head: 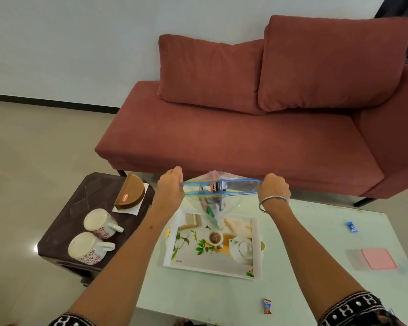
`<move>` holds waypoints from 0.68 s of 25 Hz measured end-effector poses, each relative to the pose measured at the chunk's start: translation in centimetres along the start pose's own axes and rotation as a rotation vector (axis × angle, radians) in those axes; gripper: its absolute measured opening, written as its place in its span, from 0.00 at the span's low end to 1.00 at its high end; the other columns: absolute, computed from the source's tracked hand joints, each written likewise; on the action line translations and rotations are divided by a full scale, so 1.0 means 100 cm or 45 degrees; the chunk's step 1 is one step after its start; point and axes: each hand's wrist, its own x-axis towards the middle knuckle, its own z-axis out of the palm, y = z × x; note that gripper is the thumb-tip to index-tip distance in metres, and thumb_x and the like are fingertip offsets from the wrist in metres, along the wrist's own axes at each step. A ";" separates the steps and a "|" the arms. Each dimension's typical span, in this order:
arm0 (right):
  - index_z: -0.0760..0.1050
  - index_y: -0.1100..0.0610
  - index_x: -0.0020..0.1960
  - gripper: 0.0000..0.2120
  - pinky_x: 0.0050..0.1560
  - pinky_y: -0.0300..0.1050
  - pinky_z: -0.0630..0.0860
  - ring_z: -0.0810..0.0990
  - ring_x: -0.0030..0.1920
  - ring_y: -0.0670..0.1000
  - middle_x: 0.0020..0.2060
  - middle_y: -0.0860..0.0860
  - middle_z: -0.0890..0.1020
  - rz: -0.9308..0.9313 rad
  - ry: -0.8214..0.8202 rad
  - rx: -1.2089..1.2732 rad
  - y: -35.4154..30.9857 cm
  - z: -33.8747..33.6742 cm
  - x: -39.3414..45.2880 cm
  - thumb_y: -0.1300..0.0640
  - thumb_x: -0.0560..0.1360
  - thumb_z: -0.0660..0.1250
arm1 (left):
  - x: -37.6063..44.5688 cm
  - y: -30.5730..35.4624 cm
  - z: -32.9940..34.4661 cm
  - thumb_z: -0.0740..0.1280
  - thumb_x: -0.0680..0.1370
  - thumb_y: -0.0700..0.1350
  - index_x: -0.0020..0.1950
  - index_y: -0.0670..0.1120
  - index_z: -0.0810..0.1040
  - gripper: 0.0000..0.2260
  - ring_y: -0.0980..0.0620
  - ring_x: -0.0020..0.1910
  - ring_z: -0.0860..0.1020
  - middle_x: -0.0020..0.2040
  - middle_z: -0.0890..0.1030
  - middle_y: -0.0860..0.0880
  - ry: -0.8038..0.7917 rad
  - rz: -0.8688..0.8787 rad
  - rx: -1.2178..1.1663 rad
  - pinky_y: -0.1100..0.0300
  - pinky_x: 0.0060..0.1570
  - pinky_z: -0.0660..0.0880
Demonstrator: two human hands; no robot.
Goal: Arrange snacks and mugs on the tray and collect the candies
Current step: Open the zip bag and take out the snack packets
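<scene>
Two hands held a clear zip bag point(218, 196) above the printed tray point(212, 245) on the pale table point(292, 267): left hand point(171, 184) and right hand point(273, 188) each pinched one end of its open zip edge, fingers curled. Two floral mugs point(92, 236) and a brown snack box point(130, 192) sat on the dark side table point(64, 222). Blue candy point(352, 227) and red candy point(267, 306) lay loose on the pale table.

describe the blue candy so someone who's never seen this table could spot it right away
On the pale green table, look along the far right side, beyond the pink square coaster. The blue candy lies there alone; the only other loose candy, red and white, lies by the near edge.
</scene>
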 end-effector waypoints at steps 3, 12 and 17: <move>0.75 0.65 0.50 0.06 0.43 0.50 0.72 0.78 0.51 0.66 0.50 0.64 0.80 0.028 -0.006 0.082 0.007 -0.002 0.001 0.63 0.75 0.64 | -0.008 0.010 0.002 0.58 0.65 0.25 0.33 0.38 0.70 0.09 0.38 0.37 0.76 0.39 0.78 0.39 -0.042 0.225 -0.111 0.42 0.38 0.71; 0.79 0.64 0.43 0.09 0.43 0.49 0.72 0.78 0.46 0.61 0.43 0.62 0.81 -0.540 -0.232 0.201 -0.037 0.035 -0.054 0.67 0.69 0.60 | -0.016 0.030 0.027 0.59 0.69 0.26 0.61 0.39 0.77 0.22 0.43 0.60 0.77 0.65 0.76 0.42 -0.204 0.183 -0.133 0.56 0.62 0.70; 0.76 0.61 0.53 0.17 0.41 0.44 0.70 0.75 0.43 0.55 0.40 0.54 0.75 -0.013 -0.792 0.101 -0.034 0.089 -0.065 0.49 0.71 0.67 | -0.034 0.024 0.028 0.59 0.70 0.27 0.64 0.37 0.73 0.22 0.44 0.65 0.73 0.66 0.74 0.42 -0.283 0.060 -0.074 0.58 0.65 0.66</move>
